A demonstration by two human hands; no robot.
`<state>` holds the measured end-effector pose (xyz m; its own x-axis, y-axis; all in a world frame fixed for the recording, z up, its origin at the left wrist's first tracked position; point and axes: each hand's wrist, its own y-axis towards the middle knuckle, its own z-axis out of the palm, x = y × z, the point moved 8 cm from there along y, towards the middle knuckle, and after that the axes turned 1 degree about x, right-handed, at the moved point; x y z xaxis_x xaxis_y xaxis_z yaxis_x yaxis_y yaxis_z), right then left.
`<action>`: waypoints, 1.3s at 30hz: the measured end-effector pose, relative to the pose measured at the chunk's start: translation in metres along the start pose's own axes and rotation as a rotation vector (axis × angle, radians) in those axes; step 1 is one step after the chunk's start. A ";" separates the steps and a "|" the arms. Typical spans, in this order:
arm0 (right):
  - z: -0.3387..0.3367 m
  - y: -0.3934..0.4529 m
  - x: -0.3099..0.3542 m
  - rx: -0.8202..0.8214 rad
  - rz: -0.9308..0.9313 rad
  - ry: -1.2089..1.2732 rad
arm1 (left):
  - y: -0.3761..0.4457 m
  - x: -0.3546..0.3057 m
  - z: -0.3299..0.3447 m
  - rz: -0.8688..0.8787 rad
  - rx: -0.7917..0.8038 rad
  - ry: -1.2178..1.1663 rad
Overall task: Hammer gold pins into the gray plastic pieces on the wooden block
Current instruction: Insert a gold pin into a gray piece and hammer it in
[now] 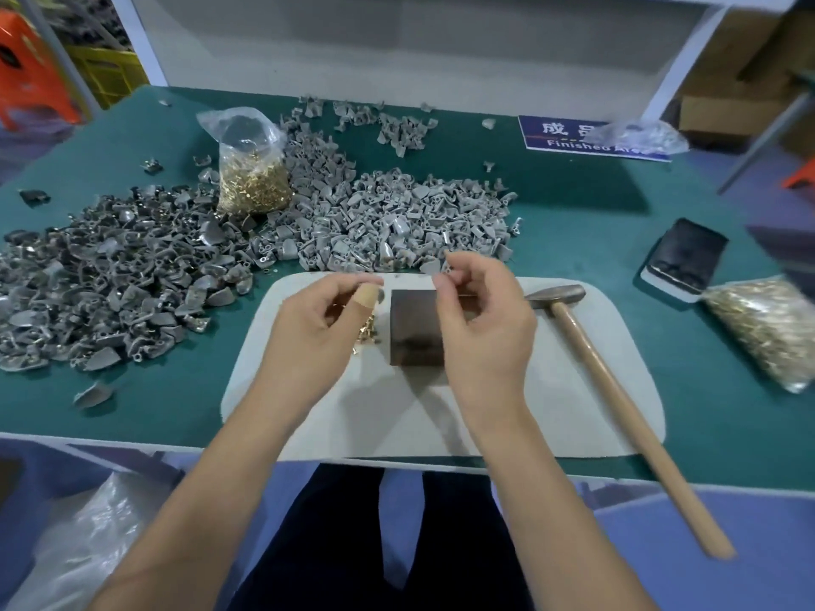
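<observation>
I see the wooden block on the white mat, both hands above it. Left hand grip curled, right hand fingertips pinched, possibly on a pin. Hammer lies right.

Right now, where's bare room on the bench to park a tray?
Free: green mat between the gray pieces pile and the phone; also near-left, below the darker pile. Crowded: white pad with block, hammer, both hands.
</observation>
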<state>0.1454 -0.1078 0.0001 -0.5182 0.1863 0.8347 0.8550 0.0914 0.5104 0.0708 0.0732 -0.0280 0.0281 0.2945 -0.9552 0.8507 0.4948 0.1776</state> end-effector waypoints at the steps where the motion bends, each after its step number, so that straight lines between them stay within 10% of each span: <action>1: -0.011 0.004 -0.006 0.010 0.042 0.011 | 0.002 -0.004 0.012 -0.009 0.050 -0.015; 10: -0.072 0.010 -0.056 0.107 0.290 -0.062 | 0.011 -0.034 0.068 0.280 0.150 0.431; 25: -0.019 0.024 -0.020 0.573 -0.124 -0.850 | 0.012 -0.033 0.082 0.286 0.204 0.602; 39: -0.056 0.015 -0.049 0.323 0.016 -0.358 | 0.008 -0.015 0.068 0.222 0.128 0.473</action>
<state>0.1825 -0.1699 -0.0214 -0.5144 0.5099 0.6894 0.8543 0.3744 0.3605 0.1134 0.0171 -0.0285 -0.0003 0.7317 -0.6816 0.9092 0.2841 0.3045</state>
